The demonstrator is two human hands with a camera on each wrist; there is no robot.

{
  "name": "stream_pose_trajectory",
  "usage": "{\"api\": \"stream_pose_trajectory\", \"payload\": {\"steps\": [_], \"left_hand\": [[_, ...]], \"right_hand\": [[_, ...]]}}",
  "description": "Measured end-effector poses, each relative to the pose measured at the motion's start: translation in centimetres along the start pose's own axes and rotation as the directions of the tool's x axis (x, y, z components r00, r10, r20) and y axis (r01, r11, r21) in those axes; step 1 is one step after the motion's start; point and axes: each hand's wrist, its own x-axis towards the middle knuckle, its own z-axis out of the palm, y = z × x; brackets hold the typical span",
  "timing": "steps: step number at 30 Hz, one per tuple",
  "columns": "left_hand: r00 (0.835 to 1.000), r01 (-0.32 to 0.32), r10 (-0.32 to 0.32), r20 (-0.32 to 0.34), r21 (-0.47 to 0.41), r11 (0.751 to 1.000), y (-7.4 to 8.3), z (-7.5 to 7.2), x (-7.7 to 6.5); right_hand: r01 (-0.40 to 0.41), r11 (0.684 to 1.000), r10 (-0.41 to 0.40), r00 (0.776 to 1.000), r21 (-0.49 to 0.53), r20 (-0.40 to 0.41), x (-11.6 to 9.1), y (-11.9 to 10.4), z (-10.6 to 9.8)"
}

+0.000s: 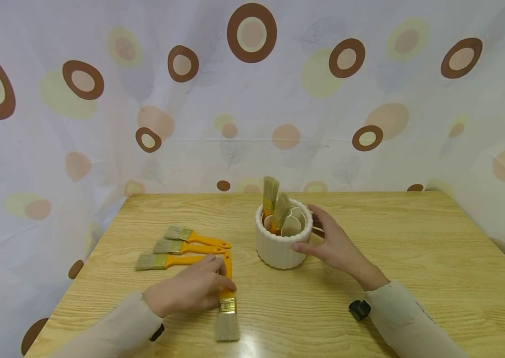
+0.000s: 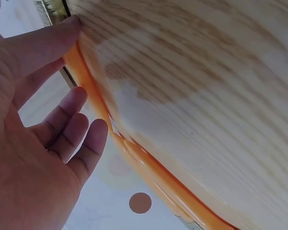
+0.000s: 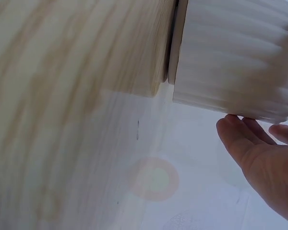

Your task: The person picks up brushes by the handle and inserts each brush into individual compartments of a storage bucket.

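My left hand (image 1: pixel 194 287) is at a paintbrush (image 1: pixel 227 325) with an orange handle, thumb and forefinger pinching it near the metal ferrule. Its bristles point toward me. In the left wrist view the other fingers (image 2: pixel 69 124) curve loosely beside the orange handle (image 2: pixel 89 79). Left of it, several more paintbrushes (image 1: pixel 198 240) lie side by side, bristles to the left. My right hand (image 1: pixel 335 247) holds the right side of a white ribbed pot (image 1: pixel 281 252), thumb in front and fingers behind. Two paintbrushes (image 1: pixel 270 191) stand in the pot, bristles up, among its inner dividers.
The wooden table (image 1: pixel 404 238) runs back to a patterned curtain (image 1: pixel 252 164), which also hangs along both sides. A black strap piece (image 1: pixel 359 310) shows at my right sleeve.
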Motion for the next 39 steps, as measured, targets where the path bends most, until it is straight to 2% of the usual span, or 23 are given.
{"api": "stream_pose_trajectory", "payload": {"steps": [6,10,14,17,22,26,39], "left_hand": [[1.000,-0.031,0.031,-0.001,0.006,1.000,0.6,0.2,0.6],[0.996,-0.072,0.073,-0.047,0.014,0.997,0.8,0.6,1.0],[0.990,-0.113,0.113,-0.089,0.013,0.994,1.0,1.0,1.4],[0.988,-0.129,0.129,-0.082,0.011,0.992,1.3,1.1,1.6],[0.985,-0.162,0.163,-0.054,0.022,0.987,2.0,1.1,2.1],[0.981,-0.190,0.191,-0.040,0.023,0.981,2.3,1.2,2.5],[0.983,-0.182,0.182,0.006,0.004,0.983,2.9,1.2,2.9]], "right_hand": [[-0.017,0.999,0.017,1.000,-0.029,-0.013,0.0,0.0,-0.1],[-0.029,0.998,0.027,0.999,-0.059,-0.036,-0.1,-0.2,-0.1],[0.010,0.999,-0.012,0.999,-0.043,-0.042,0.0,-0.3,0.0],[0.006,1.000,-0.007,0.999,-0.025,-0.043,0.0,-0.3,-0.1],[-0.048,0.999,0.047,0.998,-0.019,-0.047,0.0,-0.3,-0.3],[-0.047,0.999,0.047,0.998,-0.012,-0.033,-0.1,-0.2,-0.3],[-0.036,0.999,0.036,0.999,-0.008,-0.030,-0.1,-0.6,-0.3]]}}
